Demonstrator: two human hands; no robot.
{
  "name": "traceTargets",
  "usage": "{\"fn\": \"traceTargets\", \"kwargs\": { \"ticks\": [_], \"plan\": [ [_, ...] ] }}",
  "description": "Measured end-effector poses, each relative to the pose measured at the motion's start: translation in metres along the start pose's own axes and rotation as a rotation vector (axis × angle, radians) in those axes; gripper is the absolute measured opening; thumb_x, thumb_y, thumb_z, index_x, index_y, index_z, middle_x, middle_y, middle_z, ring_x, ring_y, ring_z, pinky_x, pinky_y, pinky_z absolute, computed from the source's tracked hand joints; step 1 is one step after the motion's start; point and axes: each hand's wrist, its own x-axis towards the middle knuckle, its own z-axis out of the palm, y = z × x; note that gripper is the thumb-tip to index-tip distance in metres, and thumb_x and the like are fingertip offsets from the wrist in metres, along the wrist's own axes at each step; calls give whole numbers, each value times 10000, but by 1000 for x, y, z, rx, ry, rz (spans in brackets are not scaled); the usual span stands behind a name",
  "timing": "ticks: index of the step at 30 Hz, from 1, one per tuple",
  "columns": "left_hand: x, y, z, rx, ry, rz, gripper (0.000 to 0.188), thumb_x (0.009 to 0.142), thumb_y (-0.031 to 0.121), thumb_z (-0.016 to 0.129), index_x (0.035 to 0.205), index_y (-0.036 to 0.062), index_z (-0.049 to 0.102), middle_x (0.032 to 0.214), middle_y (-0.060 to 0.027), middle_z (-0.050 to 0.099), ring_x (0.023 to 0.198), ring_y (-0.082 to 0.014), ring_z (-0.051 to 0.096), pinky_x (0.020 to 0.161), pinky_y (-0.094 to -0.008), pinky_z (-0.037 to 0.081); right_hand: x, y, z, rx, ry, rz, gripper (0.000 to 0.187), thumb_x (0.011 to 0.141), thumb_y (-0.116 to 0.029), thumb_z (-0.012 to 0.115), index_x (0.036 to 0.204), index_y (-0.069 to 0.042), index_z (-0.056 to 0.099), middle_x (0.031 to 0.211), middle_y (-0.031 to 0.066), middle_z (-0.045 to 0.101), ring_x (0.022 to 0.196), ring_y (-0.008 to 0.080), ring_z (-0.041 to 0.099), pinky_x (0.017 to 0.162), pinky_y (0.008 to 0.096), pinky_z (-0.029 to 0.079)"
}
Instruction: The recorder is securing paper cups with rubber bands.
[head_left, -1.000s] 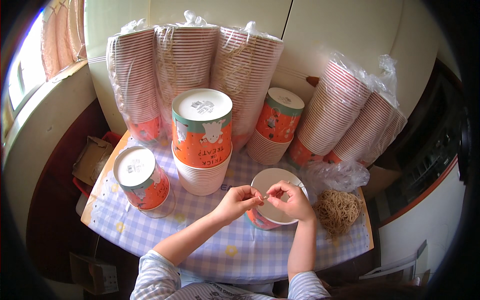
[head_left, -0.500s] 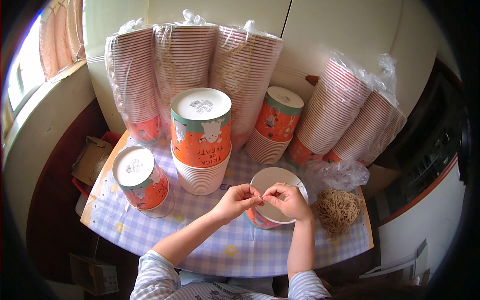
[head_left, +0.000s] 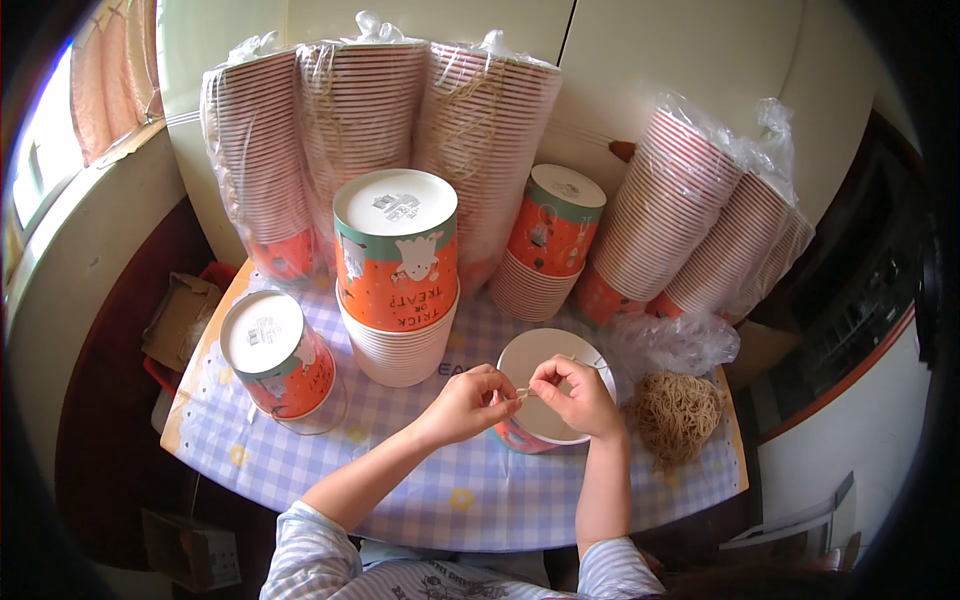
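Observation:
An orange paper bucket (head_left: 517, 436) with a white inside stands mouth up near the table's front, right of centre. Above its mouth my left hand (head_left: 468, 403) and my right hand (head_left: 580, 396) pinch a thin beige cord (head_left: 525, 392) between thumbs and fingertips. A short bit of cord shows at the bucket's far right rim, behind my right hand. Right of the bucket lies a tangled heap of beige cords (head_left: 680, 418). My fingers hide part of the cord they hold.
Upside-down buckets stand in a stack (head_left: 400, 300) and as a single one (head_left: 280, 355) with a cord loop, on a checked tablecloth (head_left: 400, 460). A shorter stack (head_left: 550, 240) is behind. Plastic-wrapped bucket stacks (head_left: 480, 150) line the back; crumpled clear plastic (head_left: 680, 340) lies at right.
My fingertips have drawn slightly apart, and a short length of cord now shows between them. The bucket and stacks stay put; the view has shifted a little.

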Motion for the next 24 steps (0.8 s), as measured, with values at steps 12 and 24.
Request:
{"fn": "traceTargets", "kwargs": {
  "ticks": [12,24],
  "plan": [
    [2,-1,-7,-609,-49,-194,70,818,79,572,835,12,560,804,-16,590,740,-66,532,688,-196,423,2,0,2,8,-32,52,70,799,-74,580,795,-7,562,750,28,565,691,103,537,614,237,442],
    [7,-14,-14,-303,66,-192,118,813,115,565,822,-1,542,769,-59,613,703,-99,573,648,-233,451,2,4,6,99,-7,84,83,812,-67,567,788,12,552,718,39,588,663,98,546,602,235,452]
  ]
}}
